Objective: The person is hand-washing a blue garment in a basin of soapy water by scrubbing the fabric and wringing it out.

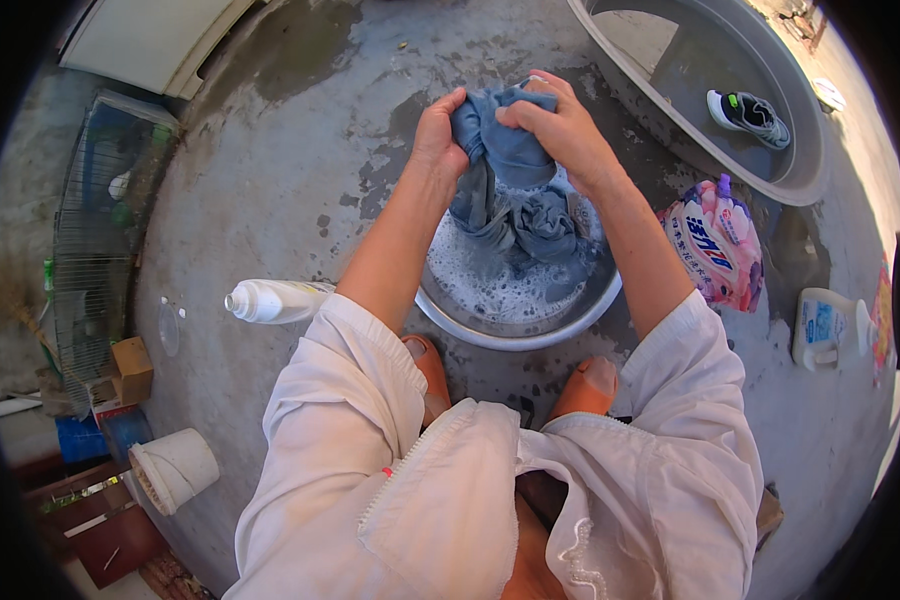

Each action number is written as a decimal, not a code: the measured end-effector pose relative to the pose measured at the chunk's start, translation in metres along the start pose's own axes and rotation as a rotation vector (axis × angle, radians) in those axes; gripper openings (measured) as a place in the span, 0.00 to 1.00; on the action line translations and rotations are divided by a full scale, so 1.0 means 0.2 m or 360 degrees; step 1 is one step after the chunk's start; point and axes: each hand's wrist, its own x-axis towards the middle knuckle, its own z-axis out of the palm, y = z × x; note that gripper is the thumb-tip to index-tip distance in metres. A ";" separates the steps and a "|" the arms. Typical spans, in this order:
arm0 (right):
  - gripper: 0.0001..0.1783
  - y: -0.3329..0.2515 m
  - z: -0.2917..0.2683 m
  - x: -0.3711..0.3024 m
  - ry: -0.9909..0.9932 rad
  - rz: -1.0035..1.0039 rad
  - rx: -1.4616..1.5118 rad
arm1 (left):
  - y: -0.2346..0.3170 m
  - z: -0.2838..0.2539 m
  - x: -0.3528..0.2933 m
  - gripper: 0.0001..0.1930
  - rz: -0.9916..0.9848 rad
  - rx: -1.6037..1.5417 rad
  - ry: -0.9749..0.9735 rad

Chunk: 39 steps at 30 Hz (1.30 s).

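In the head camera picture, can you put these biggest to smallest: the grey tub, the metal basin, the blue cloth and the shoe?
1. Grey tub, though the picture's edge cuts it off
2. Metal basin
3. Blue cloth, held up, so nearness may enlarge it
4. Shoe

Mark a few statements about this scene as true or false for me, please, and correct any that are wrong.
1. The left hand and the right hand both grip the blue-grey cloth. True.
2. The metal basin is completely dry. False: the metal basin holds foamy water.
3. A single shoe lies inside the large grey tub. True.
4. The pink-and-purple pouch lies inside the large grey tub. False: the pink-and-purple pouch is on the ground outside it, to the right of the metal basin.
5. The person's footwear is orange. True.
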 end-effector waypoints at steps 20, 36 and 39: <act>0.22 0.23 0.31 -0.03 0.0678 0.0033 -0.0626 | -0.22 -0.04 -0.01 0.18 -0.0026 0.0101 0.0226; 0.19 0.32 0.23 0.00 0.0838 0.0013 -0.0776 | -0.26 0.04 -0.07 0.15 -0.0175 0.0107 0.0401; 0.22 0.37 0.16 0.05 0.0894 0.0124 -0.0847 | -0.29 0.02 -0.06 0.15 -0.0231 0.0123 0.0329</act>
